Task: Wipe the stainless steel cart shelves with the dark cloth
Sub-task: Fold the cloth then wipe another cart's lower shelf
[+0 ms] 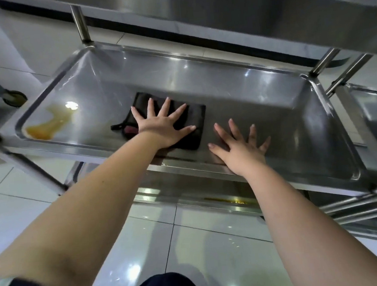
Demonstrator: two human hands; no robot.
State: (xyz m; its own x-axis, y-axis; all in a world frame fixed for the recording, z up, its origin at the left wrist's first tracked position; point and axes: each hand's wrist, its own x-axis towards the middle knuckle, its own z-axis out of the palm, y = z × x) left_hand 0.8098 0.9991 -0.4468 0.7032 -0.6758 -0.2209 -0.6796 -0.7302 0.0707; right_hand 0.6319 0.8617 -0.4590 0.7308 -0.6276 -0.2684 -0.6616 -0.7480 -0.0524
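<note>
Middle of the frame: the folded dark fabric cloth (196, 117) lies flat on the shiny stainless steel tray-shaped cart shelf (258, 97), pinned under the left hand (163, 125), whose fingers are splayed straight, palm down, pressing rather than gripping. Just to its right, the right hand (239, 148) rests flat on bare metal near the shelf's front lip, fingers spread, grasping nothing and apart from the cloth. At the left end of the shelf sits an amber-brown liquid puddle (46, 128), well clear of the cloth and not yet wiped. The cloth looks soft, thin and light, so it should glide easily on this slick steel, though it may bunch or unfold if shoved from one edge. A flat palm across its middle, as here, seems the sound hold, with steady downward pressure. That spill looks like the next target, I'd judge.
</note>
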